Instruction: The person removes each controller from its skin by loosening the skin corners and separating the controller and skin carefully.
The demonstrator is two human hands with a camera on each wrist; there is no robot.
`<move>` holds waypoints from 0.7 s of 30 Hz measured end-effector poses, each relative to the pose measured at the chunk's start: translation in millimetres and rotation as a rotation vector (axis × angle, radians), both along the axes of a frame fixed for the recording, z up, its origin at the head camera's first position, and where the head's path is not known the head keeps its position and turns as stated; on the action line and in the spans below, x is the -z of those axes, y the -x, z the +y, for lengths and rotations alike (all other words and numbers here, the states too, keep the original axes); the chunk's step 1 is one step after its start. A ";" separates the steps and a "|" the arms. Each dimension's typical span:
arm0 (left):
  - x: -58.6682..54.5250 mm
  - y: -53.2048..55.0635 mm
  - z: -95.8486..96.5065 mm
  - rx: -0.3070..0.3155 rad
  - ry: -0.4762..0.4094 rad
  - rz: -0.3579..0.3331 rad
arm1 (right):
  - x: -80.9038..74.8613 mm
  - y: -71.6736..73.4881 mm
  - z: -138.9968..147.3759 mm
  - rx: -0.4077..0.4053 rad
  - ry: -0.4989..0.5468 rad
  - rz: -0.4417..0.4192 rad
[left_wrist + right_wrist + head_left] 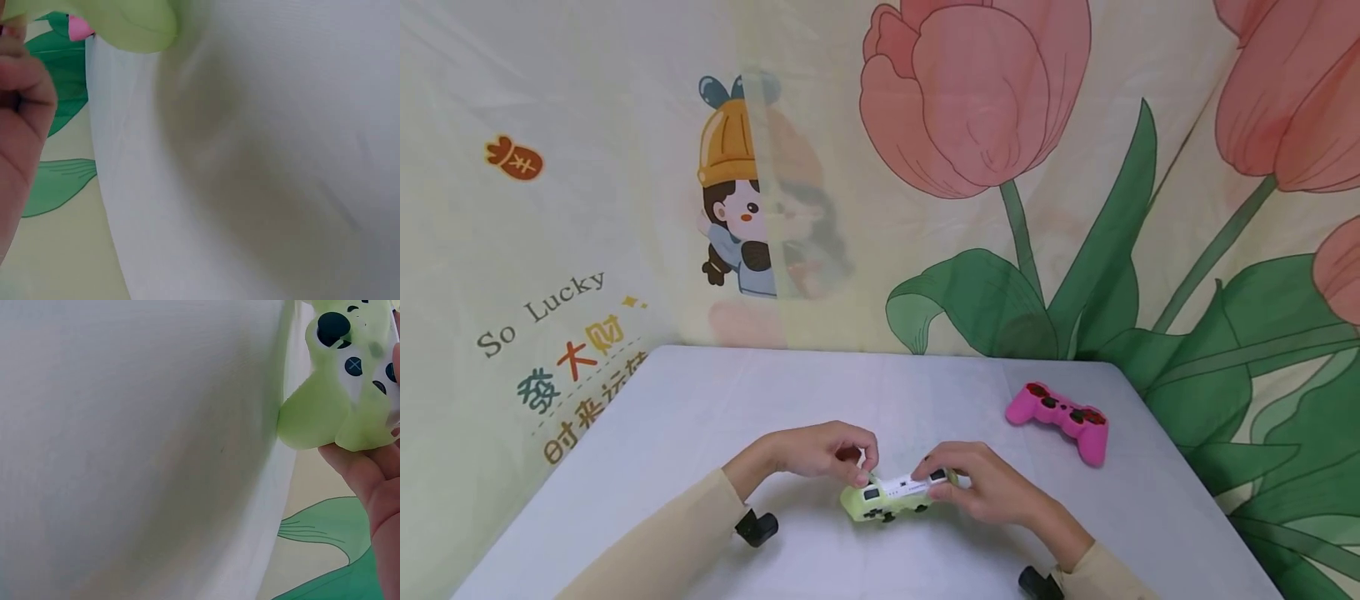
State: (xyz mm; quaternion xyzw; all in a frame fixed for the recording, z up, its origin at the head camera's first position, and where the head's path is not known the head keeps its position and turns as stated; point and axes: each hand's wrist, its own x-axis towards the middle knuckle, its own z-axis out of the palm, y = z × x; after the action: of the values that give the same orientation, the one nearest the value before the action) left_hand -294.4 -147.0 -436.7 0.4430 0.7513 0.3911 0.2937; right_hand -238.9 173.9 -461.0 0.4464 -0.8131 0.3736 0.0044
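A white game controller (904,485) sits partly inside a pale green silicone cover (853,503), low over the middle of the table. My left hand (826,450) pinches the cover's upper edge at the left end with thumb and forefinger. At the other end my right hand (983,483) grips the covered controller, thumb on the near side and fingers over the top. In the right wrist view a rounded green grip of the cover (315,419) and dark buttons show. Only a green lobe of the cover (137,25) appears in the left wrist view, beside my curled fingers.
A pink game controller (1063,417) lies at the right rear of the white-covered table (820,383). Behind the table hangs a cloth (820,50) printed with tulips and a cartoon figure. Black wrist cameras (757,528) sit at both cuffs.
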 end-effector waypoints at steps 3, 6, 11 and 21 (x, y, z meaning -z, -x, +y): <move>6.6 -4.1 -7.9 -0.041 -0.071 0.088 | -0.8 -0.6 -2.1 0.050 -0.009 -0.038; 11.9 -7.2 -15.1 -0.057 -0.136 0.172 | -1.0 -0.5 -4.8 0.085 -0.018 -0.043; 13.9 -10.1 -23.9 -0.092 -0.167 0.256 | -0.8 0.3 -8.8 0.123 -0.014 -0.018; 16.8 -11.9 -30.8 -0.175 -0.169 0.297 | -6.8 2.7 -16.7 0.243 -0.044 -0.099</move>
State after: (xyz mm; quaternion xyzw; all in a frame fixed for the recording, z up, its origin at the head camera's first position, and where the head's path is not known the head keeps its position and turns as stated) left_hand -282.5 -177.9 -453.5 0.4522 0.7865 0.4071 0.1061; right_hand -241.6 157.1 -454.3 0.3256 -0.8683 0.3741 -0.0004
